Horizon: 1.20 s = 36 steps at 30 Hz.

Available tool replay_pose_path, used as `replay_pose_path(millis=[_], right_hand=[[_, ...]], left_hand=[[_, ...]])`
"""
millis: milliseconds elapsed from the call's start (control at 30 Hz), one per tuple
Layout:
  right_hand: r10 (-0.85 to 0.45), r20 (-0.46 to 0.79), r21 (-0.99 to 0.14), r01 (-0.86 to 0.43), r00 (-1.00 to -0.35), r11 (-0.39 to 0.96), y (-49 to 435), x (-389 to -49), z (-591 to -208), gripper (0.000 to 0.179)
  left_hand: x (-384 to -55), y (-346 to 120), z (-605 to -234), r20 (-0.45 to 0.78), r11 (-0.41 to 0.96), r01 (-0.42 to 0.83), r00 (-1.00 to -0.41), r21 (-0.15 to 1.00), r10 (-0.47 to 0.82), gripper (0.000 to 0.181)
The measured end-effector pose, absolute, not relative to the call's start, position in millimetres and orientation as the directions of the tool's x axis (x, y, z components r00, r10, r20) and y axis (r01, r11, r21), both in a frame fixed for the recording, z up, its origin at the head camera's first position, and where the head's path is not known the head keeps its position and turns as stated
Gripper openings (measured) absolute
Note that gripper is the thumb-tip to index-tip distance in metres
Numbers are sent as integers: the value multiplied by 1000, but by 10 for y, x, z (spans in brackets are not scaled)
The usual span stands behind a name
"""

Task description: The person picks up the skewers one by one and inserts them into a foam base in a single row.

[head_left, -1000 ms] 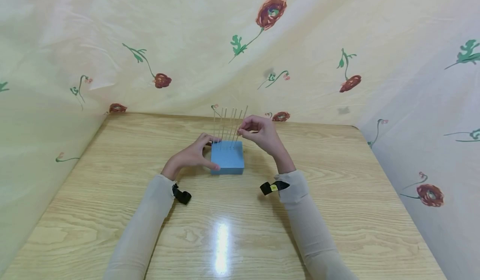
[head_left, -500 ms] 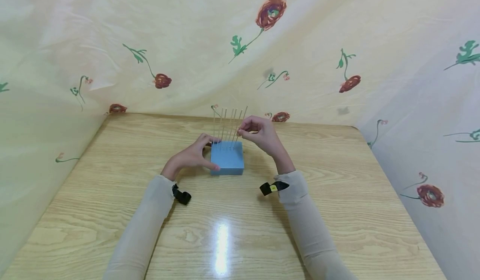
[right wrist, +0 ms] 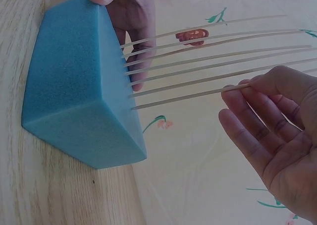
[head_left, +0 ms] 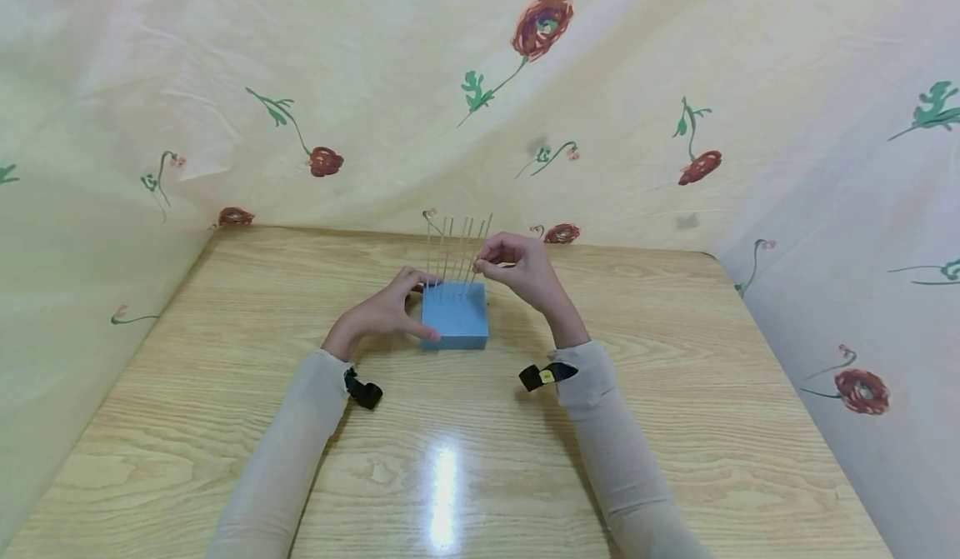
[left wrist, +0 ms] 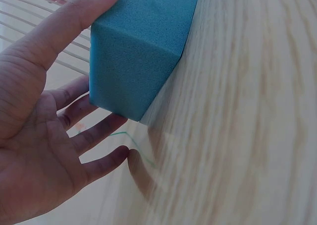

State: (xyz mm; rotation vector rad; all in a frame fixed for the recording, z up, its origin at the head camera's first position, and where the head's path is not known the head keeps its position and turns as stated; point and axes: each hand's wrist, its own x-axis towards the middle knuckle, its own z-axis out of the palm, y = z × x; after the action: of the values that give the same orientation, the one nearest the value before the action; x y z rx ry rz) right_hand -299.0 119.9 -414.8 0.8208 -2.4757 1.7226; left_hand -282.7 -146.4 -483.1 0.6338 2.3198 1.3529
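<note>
A blue foam block (head_left: 454,317) lies on the table, with a row of thin wooden skewers (right wrist: 168,87) standing up from its top toward the far side. My left hand (head_left: 386,305) holds the block from the left, thumb on the near face and fingers round the far side. In the left wrist view the thumb (left wrist: 74,24) lies along the block's edge, while the lower fingers spread past its end. My right hand (head_left: 525,272) pinches the rightmost skewer (right wrist: 178,99) between thumb and fingertips, partway up its length. The lower end of this skewer meets the foam.
Around the block stretches a light wood-grain table (head_left: 450,409). A cream cloth with printed flowers (head_left: 390,84) hangs behind it and along both sides. Each wrist wears a black strapped camera, the left wrist camera (head_left: 365,393) and the right wrist camera (head_left: 532,376).
My right hand has sunk very slightly, and the top of the pinched skewer has shifted a little down and left. The left hand and the block have stayed in place.
</note>
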Motion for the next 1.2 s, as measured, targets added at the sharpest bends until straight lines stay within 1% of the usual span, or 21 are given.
replay_pose_path(millis=[433, 833, 1200], right_hand=[[-386, 269, -866, -397, -882, 304, 1180, -2986, -4142, 9], [-388, 299, -861, -422, -871, 284, 1182, -2971, -4150, 8], [-400, 267, -879, -392, -877, 272, 1184, -2960, -4145, 9]], left_hand=[[-2826, -1471, -4829, -99, 444, 195, -825, 874, 557, 92], [-2820, -1469, -4826, -98, 447, 195, -827, 873, 553, 92], [-2824, -1470, -4830, -97, 452, 197, -831, 870, 548, 91]])
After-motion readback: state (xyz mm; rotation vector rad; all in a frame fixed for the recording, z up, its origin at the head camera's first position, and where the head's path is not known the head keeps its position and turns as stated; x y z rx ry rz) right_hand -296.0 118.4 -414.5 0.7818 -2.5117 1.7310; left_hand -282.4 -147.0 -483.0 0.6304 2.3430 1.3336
